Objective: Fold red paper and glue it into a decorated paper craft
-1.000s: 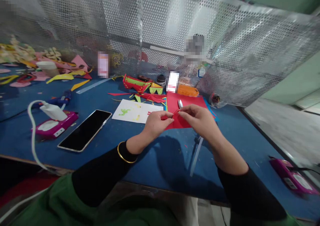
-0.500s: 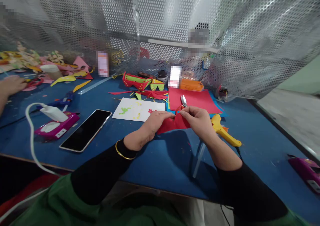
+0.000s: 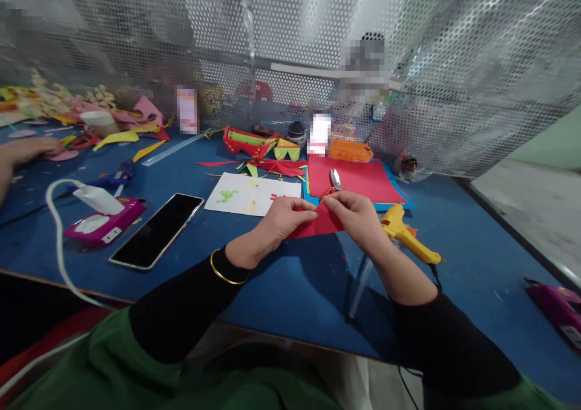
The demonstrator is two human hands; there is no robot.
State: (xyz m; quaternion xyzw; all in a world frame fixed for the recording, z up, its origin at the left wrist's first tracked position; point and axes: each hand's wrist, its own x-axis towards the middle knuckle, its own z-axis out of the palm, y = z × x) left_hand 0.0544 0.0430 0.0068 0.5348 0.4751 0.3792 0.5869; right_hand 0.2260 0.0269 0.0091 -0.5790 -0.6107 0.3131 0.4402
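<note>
Nearest first: on the bare blue worktop (image 3: 281, 289), a clear stick (image 3: 361, 289) lies short of the right hand (image 3: 356, 216), one end pointing towards the wearer. Up to the hands now, and here's the relation that matters: the red piece (image 3: 330, 221) sits right in the gap between them, bridging left hand (image 3: 285, 219) and right. Its visible length runs crosswise, hand to hand, tipping up a touch at the right, though fingers cover part of the outline. Nearer hand? Call it a tie, both are on it! Right thumb and forefinger pinch its upper edge; the left thumb and fingers close on it too, by the look of it, just across from the right fingertips.

Out to the right of the right hand, the yellow glue gun (image 3: 411, 244), beside the wrist. Left of the left hand, well apart, a dark phone (image 3: 158, 231). Just beyond the left hand, a white sheet (image 3: 233, 207) with coloured marks. Straight past the right fingertips, the scissors (image 3: 335, 179), blades pointing away, handles partly hidden, on red sheets (image 3: 363, 177). Farther still, an orange case (image 3: 350, 150), then the perforated screen (image 3: 295, 29) closing the view.
</note>
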